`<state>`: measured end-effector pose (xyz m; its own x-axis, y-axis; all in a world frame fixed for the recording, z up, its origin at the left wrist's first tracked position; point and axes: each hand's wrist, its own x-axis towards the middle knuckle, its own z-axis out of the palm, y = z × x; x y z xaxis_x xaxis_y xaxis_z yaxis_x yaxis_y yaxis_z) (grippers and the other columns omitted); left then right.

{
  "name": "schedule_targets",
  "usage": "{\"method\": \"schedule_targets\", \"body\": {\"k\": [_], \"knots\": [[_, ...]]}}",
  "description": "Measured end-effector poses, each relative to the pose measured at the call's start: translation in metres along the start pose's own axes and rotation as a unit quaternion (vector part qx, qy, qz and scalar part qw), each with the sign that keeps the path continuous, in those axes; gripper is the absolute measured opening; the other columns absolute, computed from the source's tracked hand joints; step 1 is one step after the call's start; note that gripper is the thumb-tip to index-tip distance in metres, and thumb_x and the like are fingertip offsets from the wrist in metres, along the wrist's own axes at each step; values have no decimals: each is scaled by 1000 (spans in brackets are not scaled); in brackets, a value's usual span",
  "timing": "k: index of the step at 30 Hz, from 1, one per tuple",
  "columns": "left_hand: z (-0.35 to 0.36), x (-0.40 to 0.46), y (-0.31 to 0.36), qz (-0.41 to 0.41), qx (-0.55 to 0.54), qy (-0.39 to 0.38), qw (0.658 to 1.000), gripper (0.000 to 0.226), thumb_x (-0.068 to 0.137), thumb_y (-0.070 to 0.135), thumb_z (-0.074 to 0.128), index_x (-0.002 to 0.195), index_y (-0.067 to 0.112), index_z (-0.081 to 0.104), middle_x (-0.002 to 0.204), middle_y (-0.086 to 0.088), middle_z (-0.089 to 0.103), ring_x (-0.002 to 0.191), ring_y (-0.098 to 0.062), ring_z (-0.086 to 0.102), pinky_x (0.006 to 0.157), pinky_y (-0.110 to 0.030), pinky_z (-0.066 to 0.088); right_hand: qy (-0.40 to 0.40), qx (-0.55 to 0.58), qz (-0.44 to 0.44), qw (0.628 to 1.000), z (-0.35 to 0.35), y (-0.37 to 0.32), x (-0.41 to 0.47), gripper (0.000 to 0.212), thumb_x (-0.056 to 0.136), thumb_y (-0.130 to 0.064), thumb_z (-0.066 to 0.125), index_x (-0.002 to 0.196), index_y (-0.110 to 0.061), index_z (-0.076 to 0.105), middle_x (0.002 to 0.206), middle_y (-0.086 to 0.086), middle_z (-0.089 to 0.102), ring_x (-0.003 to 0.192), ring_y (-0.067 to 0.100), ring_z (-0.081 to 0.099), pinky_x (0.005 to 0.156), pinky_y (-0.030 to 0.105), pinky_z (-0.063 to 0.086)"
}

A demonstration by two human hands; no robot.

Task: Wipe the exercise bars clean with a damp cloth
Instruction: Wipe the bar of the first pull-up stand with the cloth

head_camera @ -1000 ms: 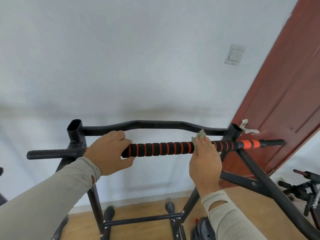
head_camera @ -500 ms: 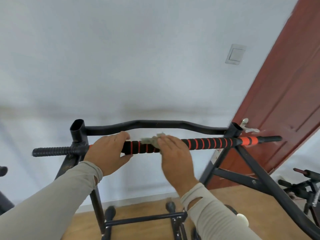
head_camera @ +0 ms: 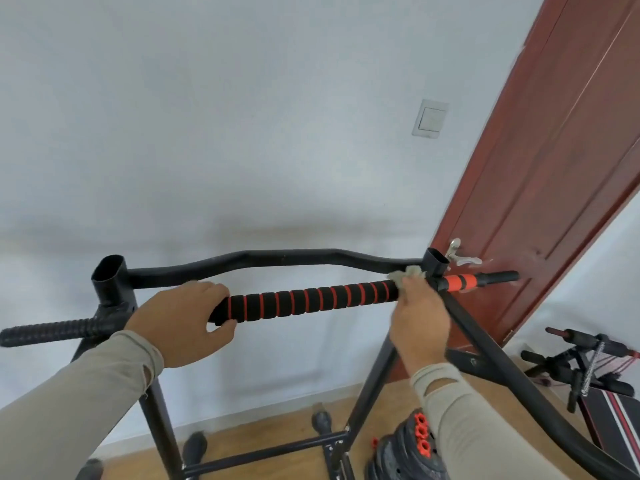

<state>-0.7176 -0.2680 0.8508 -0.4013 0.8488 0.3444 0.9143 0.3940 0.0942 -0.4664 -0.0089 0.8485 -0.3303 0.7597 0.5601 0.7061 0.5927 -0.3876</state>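
while the left hand (head_camera: 183,323) grips the foam bar (head_camera: 304,303), the right hand (head_camera: 420,317) holds a cloth (head_camera: 407,274) by a white wall (head_camera: 242,116).

Our left hand (head_camera: 183,323) curls round the bar (head_camera: 304,301); our right hand (head_camera: 420,320) presses the cloth (head_camera: 407,274) under its fingers (head_camera: 412,289).
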Motion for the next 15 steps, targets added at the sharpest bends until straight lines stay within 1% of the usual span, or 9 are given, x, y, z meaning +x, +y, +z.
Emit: {"method": "schedule_targets", "body": {"k": [1,2,4,6,8,10,12,14,15], "knots": [[2,1,-1,21,2,14,1000,30,80,66,50,91,38,49,84,17,50,75,-5,52,65,-25,51,-2,11,-33,999,6,-19,-12,28,96,-1,52,115,-16,67,113,1,71,93,23,71,71,29,53],[3,1,0,35,4,22,999,35,79,66,56,95,36,49,89,18,48,78,-6,51,66,-25,51,-11,25,-66,997,13,-39,-25,29,97,-4,50,120,-16,64,119,0,69,97,21,70,74,28,54],[5,0,-1,27,-9,23,999,48,77,60,69,109,31,49,99,16,51,82,-9,56,68,-28,53,-51,62,-130,988,26,-86,-55,32,102,-14,47,131,-16,61,134,1,66,113,17,64,93,30,54],[5,0,0,4,-36,38,999,52,76,47,77,116,26,49,100,13,57,83,-14,62,68,-31,54,-69,97,-223,968,36,-138,-88,34,103,-21,50,134,-17,64,139,1,65,127,18,59,110,36,48],[5,-2,-1,6,-58,54,997,43,76,32,75,111,28,50,93,13,61,80,-15,63,65,-30,51,-72,119,-294,946,38,-177,-111,36,103,-25,50,134,-18,66,136,-1,68,131,19,57,116,37,42],[3,-4,-3,13,-67,49,996,41,75,31,71,109,30,47,85,16,60,76,-13,62,63,-29,50,-77,118,-328,934,38,-182,-111,38,102,-25,47,134,-18,66,135,-2,68,130,19,57,114,37,43],[4,-5,-5,22,-61,48,997,47,78,43,72,114,29,45,82,17,59,72,-11,61,62,-28,52,-62,103,-341,932,35,-161,-95,38,98,-16,50,132,-17,66,133,0,69,124,21,60,108,38,47],[3,-5,-8,23,-49,46,997,48,81,55,69,115,31,44,81,19,57,68,-8,60,61,-27,54,-56,83,-315,944,30,-125,-72,41,92,-4,57,130,-16,67,128,-1,71,115,21,64,104,38,50],[3,-4,-9,25,-44,34,998,44,82,59,65,112,34,44,78,21,55,65,-4,59,61,-25,53,-58,65,-291,953,26,-104,-59,45,88,1,63,129,-16,68,125,-1,72,111,21,65,102,37,51]]}}
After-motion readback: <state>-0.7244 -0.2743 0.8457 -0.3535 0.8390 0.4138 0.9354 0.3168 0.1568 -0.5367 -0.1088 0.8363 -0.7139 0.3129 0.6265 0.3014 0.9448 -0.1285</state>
